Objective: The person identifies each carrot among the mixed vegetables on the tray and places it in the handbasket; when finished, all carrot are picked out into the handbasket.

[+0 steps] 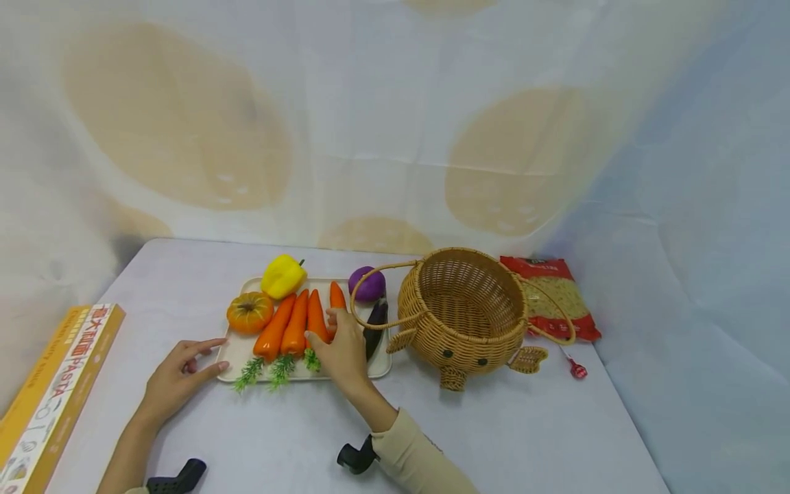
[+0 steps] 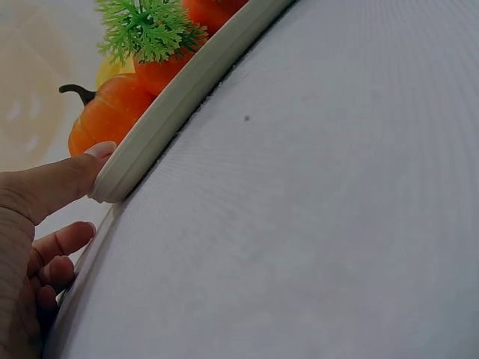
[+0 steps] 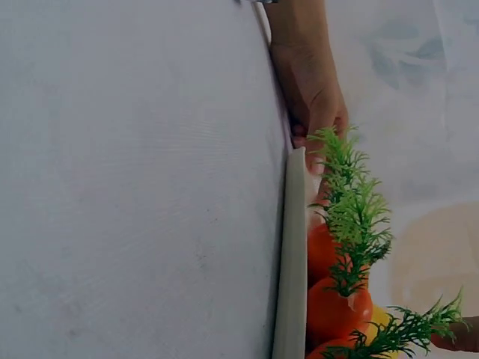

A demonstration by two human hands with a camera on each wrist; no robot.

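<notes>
Carrots with green tops lie side by side on a cream tray (image 1: 290,374). My right hand (image 1: 342,350) reaches over the tray, thumb and fingers on either side of the third carrot (image 1: 315,312). Part of another carrot (image 1: 336,295) shows beyond my fingers, its lower end hidden. My left hand (image 1: 175,377) is at the tray's front left corner; in the left wrist view its thumb (image 2: 67,179) touches the rim. An orange pumpkin (image 1: 249,313), a yellow pepper (image 1: 284,276), a purple round vegetable (image 1: 367,285) and a dark eggplant (image 1: 375,326) are also on the tray.
A wicker basket (image 1: 432,343) with an animal face stands right of the tray, one handle reaching over it. Behind it lies a red pasta bag (image 1: 555,295), with a red lollipop (image 1: 577,369) nearby. A long yellow pasta box (image 1: 62,391) lies at the left.
</notes>
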